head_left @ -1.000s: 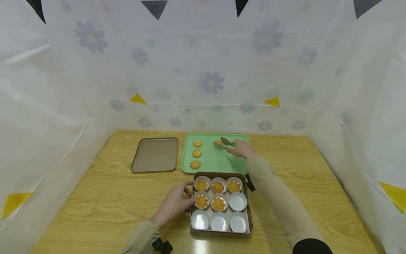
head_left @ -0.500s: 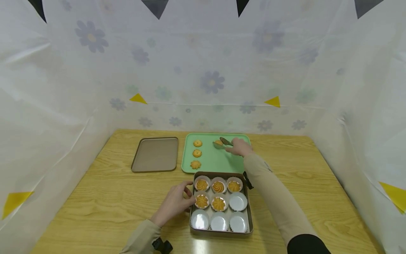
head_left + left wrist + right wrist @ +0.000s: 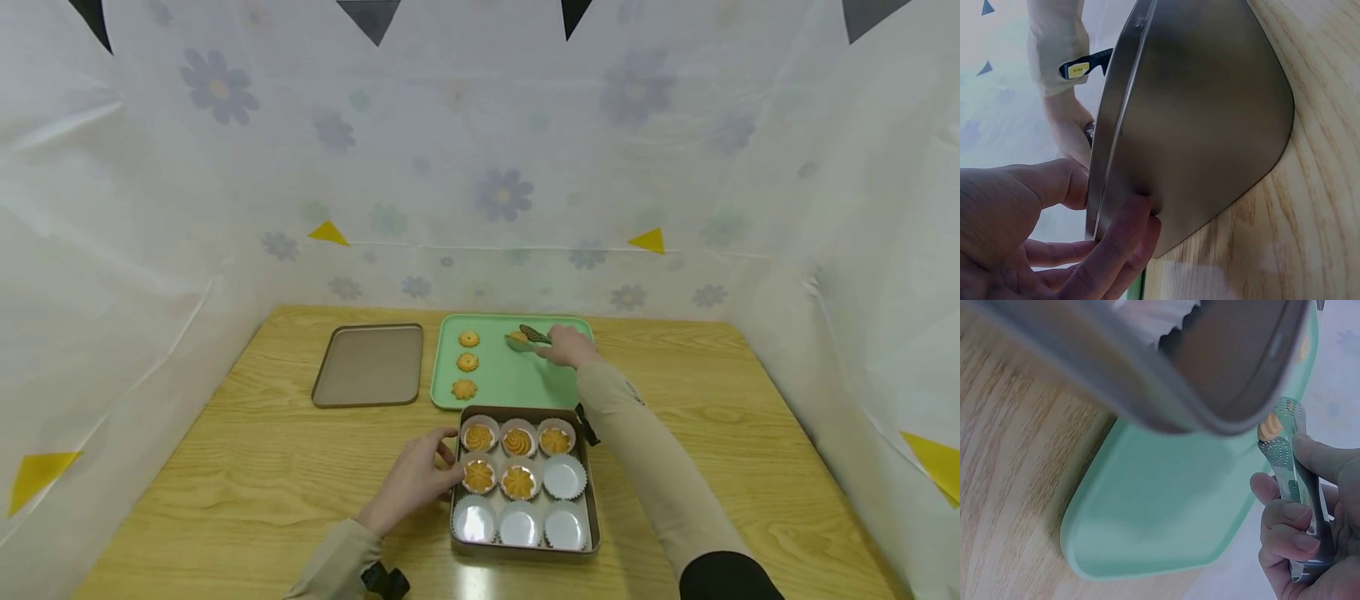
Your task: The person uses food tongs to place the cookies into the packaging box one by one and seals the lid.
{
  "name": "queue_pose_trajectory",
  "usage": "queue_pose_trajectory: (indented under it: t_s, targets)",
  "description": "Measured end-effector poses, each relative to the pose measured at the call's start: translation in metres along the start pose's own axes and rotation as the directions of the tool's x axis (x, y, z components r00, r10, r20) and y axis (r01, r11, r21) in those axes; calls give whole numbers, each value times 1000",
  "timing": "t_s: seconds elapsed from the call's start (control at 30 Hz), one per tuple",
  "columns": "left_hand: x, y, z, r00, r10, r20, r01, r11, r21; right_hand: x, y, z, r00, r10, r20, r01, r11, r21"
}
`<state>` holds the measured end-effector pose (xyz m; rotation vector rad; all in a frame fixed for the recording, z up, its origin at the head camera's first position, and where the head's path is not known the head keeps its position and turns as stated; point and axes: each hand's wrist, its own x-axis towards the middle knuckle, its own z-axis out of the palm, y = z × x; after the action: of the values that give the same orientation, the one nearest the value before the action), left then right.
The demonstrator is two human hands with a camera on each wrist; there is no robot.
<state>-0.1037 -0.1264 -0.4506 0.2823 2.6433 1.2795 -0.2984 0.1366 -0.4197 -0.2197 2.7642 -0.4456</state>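
Observation:
My right hand (image 3: 567, 346) grips metal serving tongs (image 3: 1310, 515) over the back of the green tray (image 3: 517, 379). Between the tongs' perforated heads is a cookie (image 3: 1270, 427), partly hidden. Several cookies (image 3: 467, 362) form a column at the tray's left. In front stands a deep square baking pan (image 3: 595, 508) lined with white paper cups. Piped golden cookies (image 3: 517, 481) fill the back row and two middle-row cups; the right middle cup (image 3: 564, 477) and front row are bare. My left hand (image 3: 414, 481) holds the pan's left side, fingertips (image 3: 1138, 209) against its outer wall.
A flat brown baking sheet (image 3: 367, 367) lies left of the green tray on the wooden table (image 3: 300, 483). White flowered sheeting (image 3: 480, 167) surrounds the table at the back and sides. The pan's back edge sits close to the tray's front edge.
The right hand and tongs have barely moved, staying around the cookie at the tray's back. The left hand and the pan hold their place.

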Motion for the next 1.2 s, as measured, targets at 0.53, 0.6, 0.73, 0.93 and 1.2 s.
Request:
queue_pose_trajectory:
  t_s: [0.53,0.6,0.73,0.93,1.2]
  targets:
    - [0,-1,0,1000,-13,-1,13,999,-31,-8,9,-2,998,-65,-14,65,998,26]
    - [0,-1,0,1000,-13,0,13,999,-31,-9,9,-2,998,-64,-14,65,998,22]
    - [1,-1,0,1000,-12,-2,12,999,-33,-10,10,-3,998,-68,-15,69,997,26]
    - [1,0,0,1000,-15,1,15,999,-36,-10,13,-2,999,-50,-5,50,999,2]
    - [0,2,1,1000,-21,15,22,998,-64,-12,14,0,999,-44,-7,44,999,-22]
